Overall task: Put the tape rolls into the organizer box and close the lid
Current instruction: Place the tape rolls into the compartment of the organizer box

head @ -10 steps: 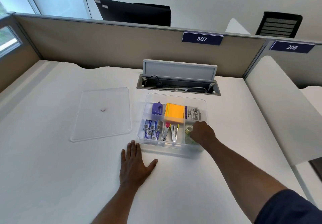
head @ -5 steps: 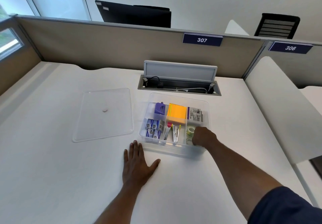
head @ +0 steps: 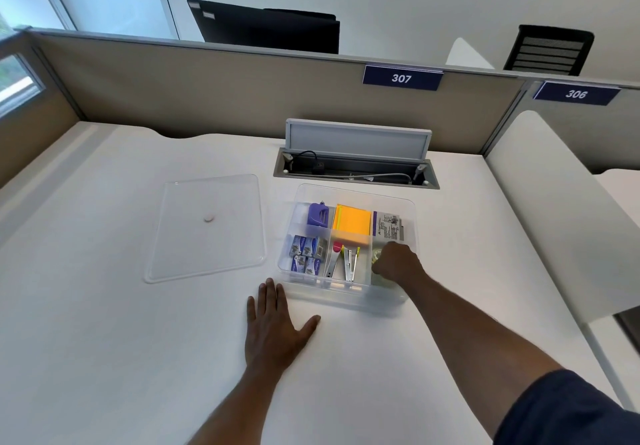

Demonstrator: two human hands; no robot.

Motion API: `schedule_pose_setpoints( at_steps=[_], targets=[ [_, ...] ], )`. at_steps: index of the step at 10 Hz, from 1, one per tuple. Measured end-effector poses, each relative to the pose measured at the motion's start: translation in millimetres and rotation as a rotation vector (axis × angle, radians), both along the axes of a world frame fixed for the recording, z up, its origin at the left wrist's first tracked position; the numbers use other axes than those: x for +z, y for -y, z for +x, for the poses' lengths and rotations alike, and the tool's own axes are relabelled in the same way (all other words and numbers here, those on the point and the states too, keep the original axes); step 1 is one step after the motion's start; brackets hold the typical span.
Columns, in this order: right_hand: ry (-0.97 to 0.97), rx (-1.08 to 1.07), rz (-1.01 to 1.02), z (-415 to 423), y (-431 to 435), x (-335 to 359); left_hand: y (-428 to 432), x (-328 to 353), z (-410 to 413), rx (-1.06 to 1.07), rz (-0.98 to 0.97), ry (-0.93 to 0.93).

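Note:
A clear organizer box [head: 355,191] with compartments sits at the middle of the white desk. My right hand [head: 397,261] reaches into its front right compartment, fingers curled down onto a clear tape roll [head: 376,256] that shows only at the hand's left edge. A second roll seems to lie under the hand, mostly hidden. The clear lid [head: 207,257] lies flat on the desk to the left of the box, apart from it. My left hand [head: 277,327] rests flat on the desk just in front of the box's front left corner, fingers spread.
The other compartments hold a purple sharpener [head: 318,214], yellow sticky notes [head: 351,223], blue staple boxes [head: 306,254], staple removers [head: 346,264] and a printed packet [head: 389,226]. An open cable tray [head: 356,171] lies behind the box. A white divider [head: 561,216] borders the desk on the right.
My right hand has stayed in the front right compartment and shifted slightly over the tape roll, covering more of it. My left hand has not moved.

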State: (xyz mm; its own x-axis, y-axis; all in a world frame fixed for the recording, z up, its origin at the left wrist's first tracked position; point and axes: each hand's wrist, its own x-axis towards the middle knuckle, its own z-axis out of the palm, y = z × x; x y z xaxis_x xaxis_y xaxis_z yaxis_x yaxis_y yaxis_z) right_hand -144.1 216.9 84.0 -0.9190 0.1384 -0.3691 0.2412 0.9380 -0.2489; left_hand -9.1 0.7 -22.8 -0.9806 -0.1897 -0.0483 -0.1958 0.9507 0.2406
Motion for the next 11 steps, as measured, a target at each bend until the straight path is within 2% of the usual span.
schedule_pose_setpoints(
  at_steps=[3, 11],
  targets=[
    [-0.015, -0.011, -0.067, 3, -6, -12, 0, 0, 0, -0.003, 0.006, -0.007],
    [-0.124, 0.013, -0.038, 5, -19, -23, 1, -6, -1, -0.002, 0.002, -0.014]
  ],
)
